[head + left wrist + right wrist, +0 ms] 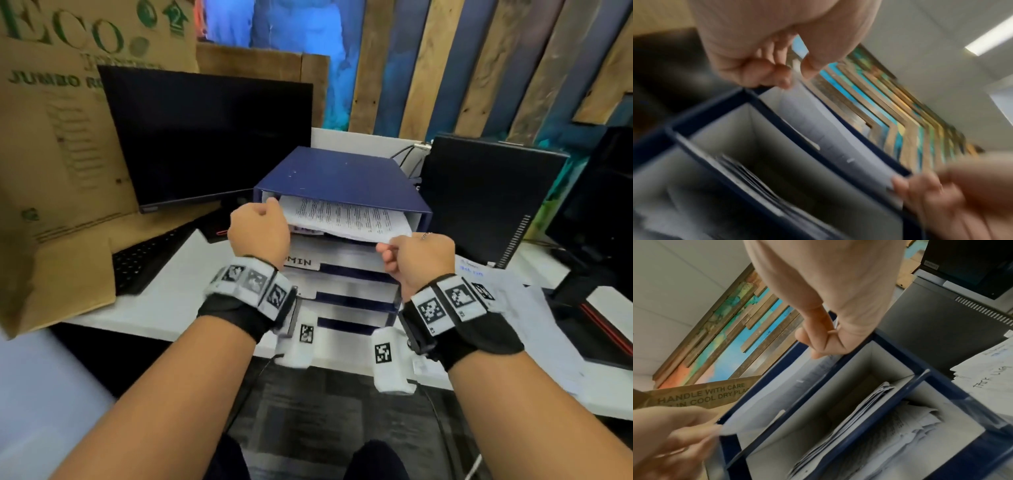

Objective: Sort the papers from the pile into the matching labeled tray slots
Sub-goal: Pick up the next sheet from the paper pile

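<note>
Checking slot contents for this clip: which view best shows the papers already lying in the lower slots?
The right wrist view: the filed papers lie fanned, in fair focus. The left wrist view shows them blurred. In the head view the hands and the held sheet cover those slots.

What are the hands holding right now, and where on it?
A printed sheet: left hand pinches its left edge, right hand its right corner, at the tray's top slot.

The monitor [209,137] is crowding the blue tray unit [342,178] at ten o'clock, the computer tower [489,195] at two; bare table [178,291] is lying open at eight.
</note>
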Tool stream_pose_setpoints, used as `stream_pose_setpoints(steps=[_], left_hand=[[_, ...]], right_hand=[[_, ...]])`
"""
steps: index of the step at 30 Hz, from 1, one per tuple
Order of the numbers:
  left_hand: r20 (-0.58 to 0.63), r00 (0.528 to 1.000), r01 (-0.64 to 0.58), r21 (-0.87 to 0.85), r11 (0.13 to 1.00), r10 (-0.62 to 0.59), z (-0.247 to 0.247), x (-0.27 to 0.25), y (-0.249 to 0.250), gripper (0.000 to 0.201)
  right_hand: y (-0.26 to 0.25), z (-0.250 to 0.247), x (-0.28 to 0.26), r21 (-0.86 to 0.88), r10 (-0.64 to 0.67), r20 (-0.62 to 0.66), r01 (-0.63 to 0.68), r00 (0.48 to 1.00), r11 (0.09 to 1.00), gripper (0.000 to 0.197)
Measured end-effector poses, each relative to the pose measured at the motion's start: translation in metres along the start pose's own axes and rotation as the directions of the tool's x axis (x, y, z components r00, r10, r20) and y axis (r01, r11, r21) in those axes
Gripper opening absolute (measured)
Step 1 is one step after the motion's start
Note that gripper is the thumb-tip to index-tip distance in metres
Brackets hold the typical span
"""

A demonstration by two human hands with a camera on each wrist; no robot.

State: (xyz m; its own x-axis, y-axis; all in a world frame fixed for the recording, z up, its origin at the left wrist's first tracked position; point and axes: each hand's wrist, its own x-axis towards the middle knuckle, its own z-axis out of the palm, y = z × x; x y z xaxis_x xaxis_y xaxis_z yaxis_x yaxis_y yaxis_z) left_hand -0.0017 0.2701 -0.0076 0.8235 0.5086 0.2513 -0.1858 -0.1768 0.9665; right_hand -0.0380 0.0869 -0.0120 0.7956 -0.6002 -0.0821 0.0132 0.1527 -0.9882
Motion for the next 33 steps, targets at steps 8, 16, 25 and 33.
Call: stream_pose_setpoints(steps=[8,16,25,33], left_hand=[[0.424,0.602,-0.765,0.548,0.337,0.677,0.006,-0.005,-0.009,0.023],[0.561,0.528,-0.785,0.609,0.114,0.637,0.021,0.004,0.003,0.020],[0.592,0.564,-0.795,0.578,0.185,0.575,0.043,-0.010,-0.008,0.013],[0.577,0.626,-0.774,0.543,0.325,0.525,0.053,-0.014,-0.006,0.015]], right_hand=[[-0.013,0.013,0.011,0.133,0.087,0.011,-0.088,0.996,0.987,0.015],[-0.017,0.017,0.010,0.198,0.061,0.049,-0.070,0.997,0.978,0.017],[-0.011,0.024,0.001,0.276,-0.079,0.087,0.052,0.993,0.960,0.015],[-0.010,-0.034,-0.012,0.005,-0.132,0.218,0.134,0.967,0.991,0.013]])
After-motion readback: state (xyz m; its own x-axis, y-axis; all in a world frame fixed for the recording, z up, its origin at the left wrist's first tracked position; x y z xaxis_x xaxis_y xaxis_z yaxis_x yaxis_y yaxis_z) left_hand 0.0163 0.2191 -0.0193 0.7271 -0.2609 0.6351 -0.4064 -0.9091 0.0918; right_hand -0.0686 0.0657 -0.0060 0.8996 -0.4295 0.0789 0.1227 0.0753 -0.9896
